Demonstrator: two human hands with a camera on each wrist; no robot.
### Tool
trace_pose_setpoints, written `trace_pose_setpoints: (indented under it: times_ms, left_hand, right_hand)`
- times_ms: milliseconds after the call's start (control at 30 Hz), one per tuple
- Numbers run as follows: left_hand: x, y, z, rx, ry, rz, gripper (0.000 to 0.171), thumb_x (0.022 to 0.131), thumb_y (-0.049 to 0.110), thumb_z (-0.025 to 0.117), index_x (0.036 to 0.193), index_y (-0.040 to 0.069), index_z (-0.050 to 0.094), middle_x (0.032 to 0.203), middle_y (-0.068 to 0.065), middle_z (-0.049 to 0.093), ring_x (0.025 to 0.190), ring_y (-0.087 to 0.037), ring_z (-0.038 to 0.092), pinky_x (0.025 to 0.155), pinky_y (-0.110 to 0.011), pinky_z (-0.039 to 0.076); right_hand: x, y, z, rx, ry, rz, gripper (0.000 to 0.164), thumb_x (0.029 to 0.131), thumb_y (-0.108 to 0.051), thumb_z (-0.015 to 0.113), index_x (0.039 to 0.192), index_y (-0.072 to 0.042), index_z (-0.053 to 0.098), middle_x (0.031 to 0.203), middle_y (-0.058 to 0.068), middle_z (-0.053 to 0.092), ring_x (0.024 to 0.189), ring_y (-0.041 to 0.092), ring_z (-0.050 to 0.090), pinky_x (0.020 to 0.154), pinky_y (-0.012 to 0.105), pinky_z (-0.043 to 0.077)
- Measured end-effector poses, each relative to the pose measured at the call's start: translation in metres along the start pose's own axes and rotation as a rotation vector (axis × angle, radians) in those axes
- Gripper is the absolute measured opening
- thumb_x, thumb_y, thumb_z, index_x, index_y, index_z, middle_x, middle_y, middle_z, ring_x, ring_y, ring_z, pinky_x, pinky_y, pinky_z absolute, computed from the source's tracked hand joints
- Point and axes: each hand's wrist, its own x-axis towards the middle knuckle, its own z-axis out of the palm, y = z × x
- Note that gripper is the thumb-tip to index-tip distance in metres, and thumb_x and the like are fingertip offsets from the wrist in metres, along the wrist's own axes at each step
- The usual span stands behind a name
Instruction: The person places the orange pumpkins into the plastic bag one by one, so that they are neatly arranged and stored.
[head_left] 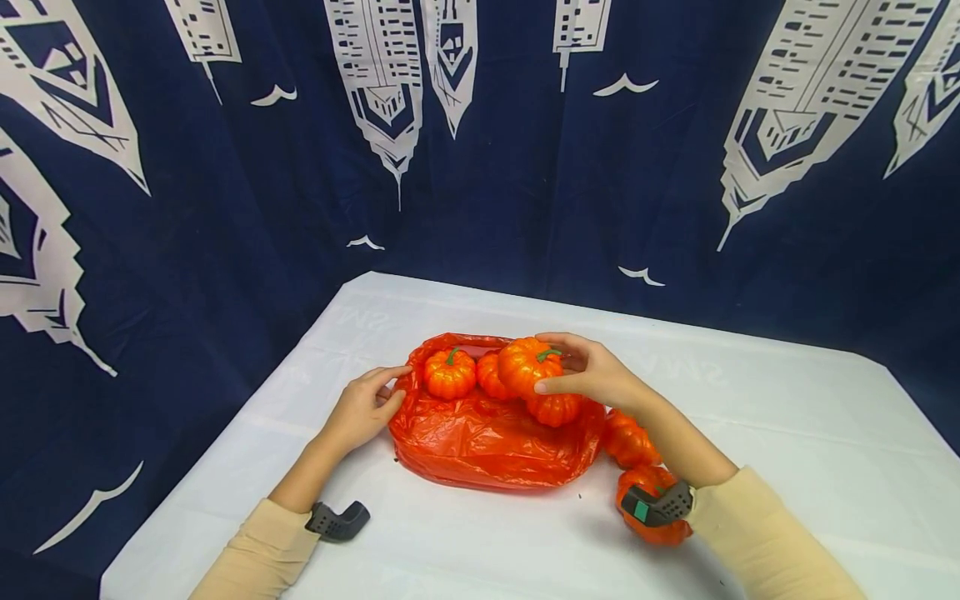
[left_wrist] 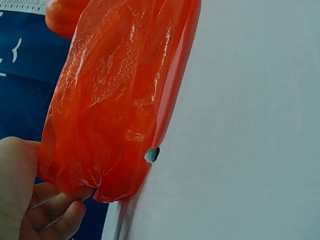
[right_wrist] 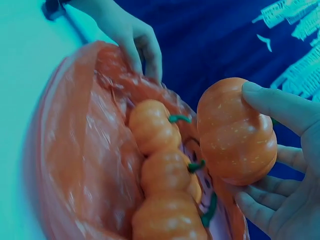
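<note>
A small orange toy pumpkin (head_left: 527, 367) with a green stem is gripped by my right hand (head_left: 600, 372), thumb on one side and fingers on the other. It is held above a red plastic bag (head_left: 483, 446) that lies on its base with its mouth open. My left hand (head_left: 366, 410) pinches the bag's left rim between thumb and fingers. Inside the bag sit three more pumpkins in a row: a left one (right_wrist: 152, 125), a middle one (right_wrist: 165, 172) and a right one (right_wrist: 167, 220). The held pumpkin partly covers the middle one in the head view.
Right of the bag, two further pumpkins lie on the white table (head_left: 465, 542): one (head_left: 630, 439) beside the bag, another (head_left: 652, 529) nearer, partly behind the right wrist's black band (head_left: 660, 504). A dark blue curtain (head_left: 525, 192) with white building prints hangs behind the table.
</note>
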Motion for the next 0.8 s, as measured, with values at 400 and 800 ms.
trace_pose_setpoints:
  times_ms: [400, 800]
  left_hand:
    - [0.0, 0.001, -0.001, 0.006, -0.001, 0.002, 0.038, 0.089, 0.004, 0.067, 0.126, 0.004, 0.064, 0.117, -0.015, 0.065, 0.079, -0.019, 0.064, 0.073, -0.034, 0.056]
    - [0.0, -0.001, 0.0, 0.02, 0.003, 0.013, 0.038, 0.089, 0.004, 0.067, 0.126, 0.005, 0.064, 0.117, -0.015, 0.066, 0.079, -0.019, 0.064, 0.073, -0.034, 0.057]
  right_hand:
    - [0.009, -0.008, 0.034, -0.002, -0.025, 0.037, 0.069, 0.081, -0.024, 0.08, 0.141, -0.011, 0.05, 0.138, 0.013, 0.052, 0.118, 0.032, 0.053, 0.093, 0.042, 0.051]
    - [0.015, -0.011, 0.068, -0.028, -0.031, 0.049, 0.072, 0.076, -0.026, 0.084, 0.139, -0.014, 0.052, 0.138, 0.013, 0.05, 0.115, 0.031, 0.056, 0.091, 0.04, 0.052]
